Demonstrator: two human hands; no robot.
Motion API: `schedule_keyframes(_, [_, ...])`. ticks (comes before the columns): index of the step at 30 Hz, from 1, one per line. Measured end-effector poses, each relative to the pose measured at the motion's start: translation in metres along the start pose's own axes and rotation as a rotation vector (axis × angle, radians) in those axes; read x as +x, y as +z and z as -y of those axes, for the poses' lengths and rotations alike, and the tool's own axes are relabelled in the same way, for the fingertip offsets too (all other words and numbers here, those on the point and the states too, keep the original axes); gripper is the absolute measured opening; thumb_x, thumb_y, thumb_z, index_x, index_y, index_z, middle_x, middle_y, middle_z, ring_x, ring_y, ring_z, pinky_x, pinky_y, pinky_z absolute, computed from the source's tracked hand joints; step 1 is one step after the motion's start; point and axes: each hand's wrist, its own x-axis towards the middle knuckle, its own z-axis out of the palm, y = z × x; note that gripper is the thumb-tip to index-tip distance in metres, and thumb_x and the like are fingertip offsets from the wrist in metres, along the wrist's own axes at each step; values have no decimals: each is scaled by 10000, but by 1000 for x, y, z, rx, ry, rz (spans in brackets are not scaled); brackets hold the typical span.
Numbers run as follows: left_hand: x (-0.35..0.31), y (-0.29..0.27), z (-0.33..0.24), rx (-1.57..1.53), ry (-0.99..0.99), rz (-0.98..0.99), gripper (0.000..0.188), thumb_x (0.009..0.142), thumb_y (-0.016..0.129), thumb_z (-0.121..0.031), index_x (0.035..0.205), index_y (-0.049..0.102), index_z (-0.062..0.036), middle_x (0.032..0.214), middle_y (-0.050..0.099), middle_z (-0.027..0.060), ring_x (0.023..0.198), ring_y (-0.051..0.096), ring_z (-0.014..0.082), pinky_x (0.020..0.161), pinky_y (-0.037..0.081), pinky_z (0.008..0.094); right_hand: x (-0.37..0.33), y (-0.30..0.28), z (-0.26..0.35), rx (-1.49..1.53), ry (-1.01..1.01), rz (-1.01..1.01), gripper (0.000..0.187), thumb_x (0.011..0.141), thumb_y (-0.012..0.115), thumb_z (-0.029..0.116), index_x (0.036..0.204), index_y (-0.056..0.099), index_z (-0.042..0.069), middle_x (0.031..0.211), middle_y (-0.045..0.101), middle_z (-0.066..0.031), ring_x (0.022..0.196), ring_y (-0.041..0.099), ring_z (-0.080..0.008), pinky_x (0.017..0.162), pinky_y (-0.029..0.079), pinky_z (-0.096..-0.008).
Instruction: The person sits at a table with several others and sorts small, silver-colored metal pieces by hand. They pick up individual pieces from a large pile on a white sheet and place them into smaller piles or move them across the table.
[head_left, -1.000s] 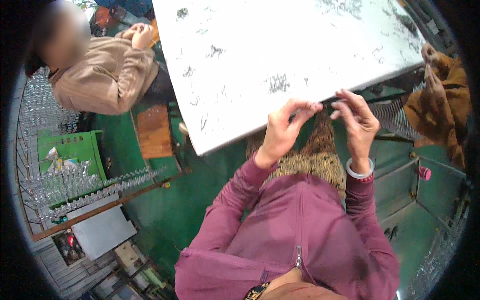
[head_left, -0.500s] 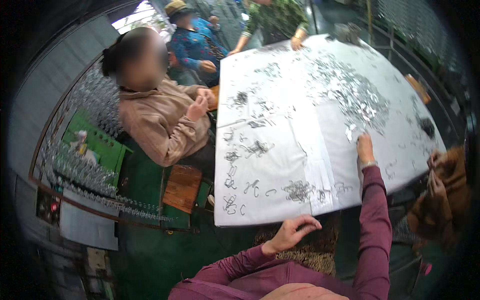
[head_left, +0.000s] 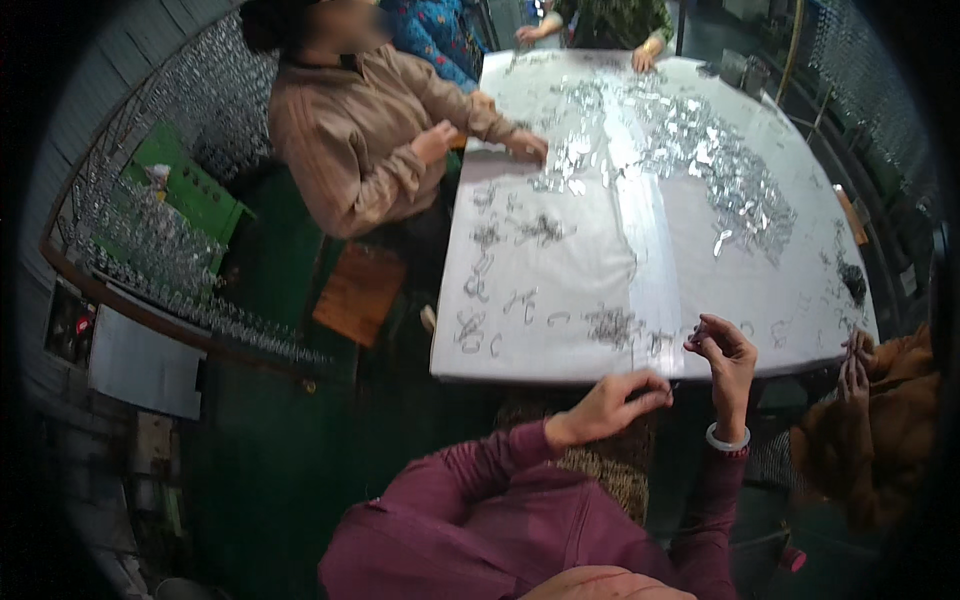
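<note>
The right hand (head_left: 728, 357) apparently pinched a small dark piece (head_left: 697, 338), direction and long axis unreadable, near the surface (head_left: 720, 290); the left hand (head_left: 610, 406) curled, its grip unclear.

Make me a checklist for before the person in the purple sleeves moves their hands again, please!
1. Both hands in sight: ok. The left hand and right hand are by the near edge of the white table.
2. Something in the fingers: cannot tell, too small and blurry.
3. Dark wire pile nearby: ok, just beyond the left hand.
4. Shiny pieces right beside the hands: not ok. They lie farther up the table.
5. Neighbour's reaching hand out of the way: ok, it's farther up, on the left.
</note>
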Motion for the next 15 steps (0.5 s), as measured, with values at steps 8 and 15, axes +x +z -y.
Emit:
schedule_keyframes(8, [7,-2,-8,18,31,-40,148,893,603,-98,977,585,22,871,637,61,850,588,102,780,468,259,-69,33,42,-281,-176,-84,226,787,599,-121,998,637,-49,872,619,-50,796,602,-103,730,470,-211])
schedule_keyframes(15, [1,-4,-1,56,74,-122,155,881,600,-119,932,572,25,839,617,121,798,595,187,725,463,309,-70,45,34,-237,-134,-164,235,758,631,-111,984,643,-46,845,642,-40,772,600,-83,710,472,-203])
